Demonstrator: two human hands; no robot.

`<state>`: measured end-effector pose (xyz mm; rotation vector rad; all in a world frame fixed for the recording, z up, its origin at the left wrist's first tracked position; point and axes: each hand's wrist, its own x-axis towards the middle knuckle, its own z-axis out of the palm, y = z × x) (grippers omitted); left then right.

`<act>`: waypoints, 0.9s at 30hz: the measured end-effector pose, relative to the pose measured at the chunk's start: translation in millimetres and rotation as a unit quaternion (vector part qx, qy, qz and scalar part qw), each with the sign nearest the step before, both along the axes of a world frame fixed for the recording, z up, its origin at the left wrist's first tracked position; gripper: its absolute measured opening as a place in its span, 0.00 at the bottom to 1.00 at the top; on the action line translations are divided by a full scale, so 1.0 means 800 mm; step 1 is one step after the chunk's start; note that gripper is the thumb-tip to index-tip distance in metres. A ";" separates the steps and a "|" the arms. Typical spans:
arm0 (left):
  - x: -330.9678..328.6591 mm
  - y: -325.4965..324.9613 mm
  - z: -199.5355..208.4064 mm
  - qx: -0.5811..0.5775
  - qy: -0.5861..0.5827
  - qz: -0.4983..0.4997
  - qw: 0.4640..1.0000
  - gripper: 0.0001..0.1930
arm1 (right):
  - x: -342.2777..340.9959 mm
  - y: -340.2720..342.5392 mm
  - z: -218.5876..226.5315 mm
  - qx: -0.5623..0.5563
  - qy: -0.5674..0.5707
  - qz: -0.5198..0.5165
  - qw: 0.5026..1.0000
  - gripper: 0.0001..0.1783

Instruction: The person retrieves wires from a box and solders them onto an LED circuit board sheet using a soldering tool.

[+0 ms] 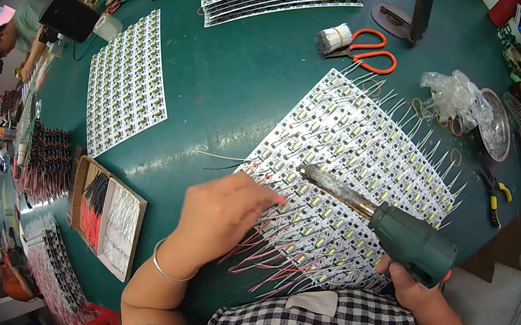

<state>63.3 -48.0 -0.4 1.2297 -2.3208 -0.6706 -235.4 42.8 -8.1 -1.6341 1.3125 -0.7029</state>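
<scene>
Green tool [414, 243] partly hiding wired board [363, 149], orange-handled scissors [359, 56], crumpled plastic [454, 98]

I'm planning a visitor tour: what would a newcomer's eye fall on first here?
Probably the dark green tool with a metal nozzle, held in the right grip over the wired circuit-board panel, right of centre. Next, the orange-handled scissors beyond that panel, and the open box of red, black and white wires at lower left.
</scene>
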 end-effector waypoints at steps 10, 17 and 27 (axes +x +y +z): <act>-0.013 -0.002 0.011 -0.023 -0.052 0.152 0.987 0.07 | 0.008 -0.002 0.013 0.047 -0.136 -0.084 0.986 0.12; -0.023 -0.002 0.005 -0.006 -0.206 0.071 0.976 0.09 | -0.005 0.000 0.001 0.039 -0.175 -0.099 0.979 0.26; -0.015 -0.008 0.011 0.096 -0.219 0.118 0.964 0.08 | -0.007 0.006 -0.012 0.028 -0.236 -0.143 0.961 0.28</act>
